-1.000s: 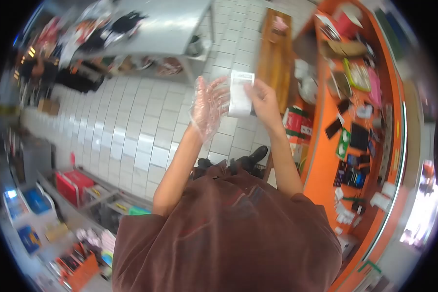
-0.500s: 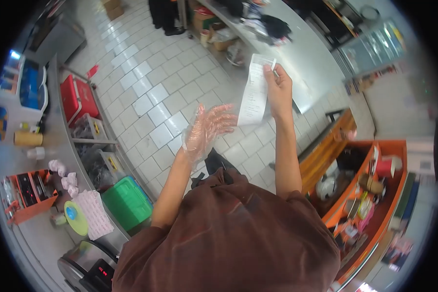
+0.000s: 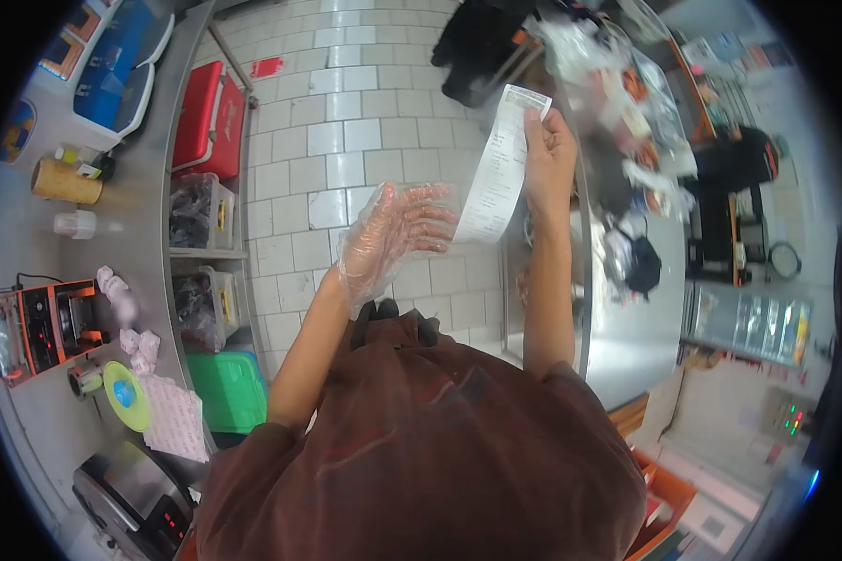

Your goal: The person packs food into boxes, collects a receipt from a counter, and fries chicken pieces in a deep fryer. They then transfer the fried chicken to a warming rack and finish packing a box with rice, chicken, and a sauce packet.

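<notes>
My right hand (image 3: 550, 168) pinches the top right edge of a long white printed paper slip (image 3: 499, 173) between thumb and fingers. The slip hangs down and leans to the left, its print facing me. My left hand (image 3: 398, 229) wears a clear plastic glove; its fingers are spread and hold nothing. The fingertips come close to the slip's lower left edge; whether they touch it I cannot tell.
Left, a metal counter (image 3: 150, 224) bears wrapped pink-white pieces, patterned paper (image 3: 173, 416) and a round cooker (image 3: 131, 500). Below it are a red cooler (image 3: 196, 122) and green bin (image 3: 225, 393). Right, a steel table (image 3: 627, 346) holds bags; a person in dark clothes (image 3: 482, 47) stands beyond.
The view has turned to the right, so the steel table and its bags are nearer the middle. My right hand still holds the slip, and my gloved left hand stays spread beside it.
</notes>
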`<control>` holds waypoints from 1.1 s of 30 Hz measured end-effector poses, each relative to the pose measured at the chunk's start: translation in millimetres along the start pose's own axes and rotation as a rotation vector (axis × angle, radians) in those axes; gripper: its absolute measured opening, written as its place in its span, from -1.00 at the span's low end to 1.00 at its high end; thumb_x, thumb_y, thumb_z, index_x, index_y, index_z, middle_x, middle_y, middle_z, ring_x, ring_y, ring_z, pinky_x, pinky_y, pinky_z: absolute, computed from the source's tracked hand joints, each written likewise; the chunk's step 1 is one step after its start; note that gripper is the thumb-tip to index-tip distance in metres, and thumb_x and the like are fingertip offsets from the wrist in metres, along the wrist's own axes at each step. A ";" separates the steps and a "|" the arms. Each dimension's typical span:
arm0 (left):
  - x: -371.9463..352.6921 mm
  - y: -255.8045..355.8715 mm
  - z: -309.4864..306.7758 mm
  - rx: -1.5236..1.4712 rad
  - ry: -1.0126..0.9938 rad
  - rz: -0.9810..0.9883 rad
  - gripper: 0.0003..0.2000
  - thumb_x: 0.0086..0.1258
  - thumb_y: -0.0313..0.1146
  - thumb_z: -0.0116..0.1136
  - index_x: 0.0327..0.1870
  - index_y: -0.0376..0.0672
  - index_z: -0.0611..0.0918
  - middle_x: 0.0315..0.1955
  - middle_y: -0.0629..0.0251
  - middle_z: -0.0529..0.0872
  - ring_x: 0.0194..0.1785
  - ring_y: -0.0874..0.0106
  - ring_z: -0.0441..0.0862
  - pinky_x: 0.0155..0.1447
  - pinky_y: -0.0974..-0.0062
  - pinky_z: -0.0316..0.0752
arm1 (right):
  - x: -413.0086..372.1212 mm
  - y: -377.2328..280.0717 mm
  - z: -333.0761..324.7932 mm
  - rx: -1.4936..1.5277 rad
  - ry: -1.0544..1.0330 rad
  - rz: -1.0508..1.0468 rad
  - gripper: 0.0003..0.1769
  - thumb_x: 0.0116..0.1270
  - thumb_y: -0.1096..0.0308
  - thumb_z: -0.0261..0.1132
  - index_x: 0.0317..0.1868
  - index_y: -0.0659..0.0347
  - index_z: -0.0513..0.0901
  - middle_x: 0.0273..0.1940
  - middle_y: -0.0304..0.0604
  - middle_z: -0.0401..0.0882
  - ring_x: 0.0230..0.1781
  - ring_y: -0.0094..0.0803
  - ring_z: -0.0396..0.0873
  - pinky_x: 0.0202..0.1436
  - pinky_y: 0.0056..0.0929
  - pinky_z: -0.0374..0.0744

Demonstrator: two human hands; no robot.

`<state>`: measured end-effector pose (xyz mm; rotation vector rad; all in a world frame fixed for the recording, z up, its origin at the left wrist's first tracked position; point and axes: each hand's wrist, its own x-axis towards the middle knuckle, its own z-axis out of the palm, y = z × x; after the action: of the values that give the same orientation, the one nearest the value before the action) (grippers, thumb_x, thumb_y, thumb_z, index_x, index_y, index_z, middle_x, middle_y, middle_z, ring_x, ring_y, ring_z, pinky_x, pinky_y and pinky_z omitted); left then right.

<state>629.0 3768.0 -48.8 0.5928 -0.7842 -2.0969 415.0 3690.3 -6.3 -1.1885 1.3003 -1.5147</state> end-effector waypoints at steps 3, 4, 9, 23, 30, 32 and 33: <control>52.7 42.5 -42.4 0.070 0.055 0.063 -0.24 0.44 0.32 -0.43 0.26 -0.26 0.39 -0.04 0.03 0.60 -0.05 0.27 0.61 0.09 0.27 0.53 | 80.3 21.4 46.0 0.034 -0.051 0.010 -0.80 0.48 0.35 0.11 -0.09 0.33 0.54 -0.35 -0.18 0.69 -0.44 -0.68 0.56 -0.36 -0.69 0.46; 72.4 56.7 -58.6 0.052 0.059 0.070 -0.26 0.44 0.30 -0.38 0.26 -0.25 0.38 -0.05 0.02 0.60 -0.05 0.27 0.61 0.08 0.29 0.54 | 106.8 27.0 61.6 0.009 -0.064 0.001 -0.80 0.48 0.35 0.11 -0.10 0.33 0.54 -0.35 -0.19 0.69 -0.44 -0.69 0.55 -0.36 -0.70 0.46; 175.8 140.0 -129.6 -0.016 0.023 0.053 -0.29 0.44 0.28 -0.28 0.28 -0.24 0.36 -0.06 0.03 0.58 -0.05 0.28 0.61 0.05 0.32 0.56 | 237.3 57.1 126.6 0.027 -0.069 -0.038 -0.81 0.48 0.35 0.11 -0.14 0.32 0.54 -0.36 -0.23 0.68 -0.44 -0.71 0.54 -0.37 -0.71 0.44; 529.6 305.5 -289.4 0.089 -0.181 -0.238 -0.27 0.44 0.24 -0.21 0.47 -0.06 0.06 0.01 -0.01 0.56 -0.04 0.21 0.65 0.09 0.23 0.53 | 569.1 121.4 190.1 0.214 0.029 0.036 -0.81 0.51 0.35 0.06 -0.12 0.30 0.54 -0.30 -0.28 0.62 -0.40 -0.73 0.50 -0.35 -0.70 0.43; 631.3 255.1 -591.8 0.326 0.714 -0.381 -0.18 0.39 0.15 0.03 0.50 0.23 -0.18 0.09 0.08 0.57 -0.02 0.14 0.61 0.03 0.21 0.46 | 757.4 135.6 205.3 0.141 0.003 -0.127 -0.63 0.50 0.41 0.03 0.24 0.36 0.31 -0.14 -0.09 0.64 -0.16 -0.57 0.60 -0.10 -0.63 0.53; 592.2 250.7 -671.1 0.215 1.017 -0.374 -0.26 0.35 0.17 0.06 0.46 0.25 0.03 0.07 0.07 0.55 -0.09 0.21 0.59 -0.10 0.20 0.43 | 809.9 140.5 213.9 0.178 0.027 -0.105 -0.63 0.51 0.40 0.03 0.25 0.36 0.31 -0.14 -0.09 0.64 -0.16 -0.56 0.60 -0.11 -0.62 0.54; 573.5 257.4 -703.0 0.146 1.109 -0.477 -0.33 0.31 0.18 0.10 0.38 0.15 0.23 0.00 0.07 0.54 -0.20 0.23 0.57 -0.16 0.22 0.41 | 839.4 142.9 218.3 0.210 0.039 -0.096 -0.62 0.51 0.40 0.03 0.25 0.36 0.30 -0.14 -0.08 0.64 -0.16 -0.55 0.60 -0.12 -0.61 0.54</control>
<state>885.4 2948.4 -438.6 1.9256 -0.1336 -1.6741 421.9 2811.4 -12.2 -1.1036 1.0919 -1.7059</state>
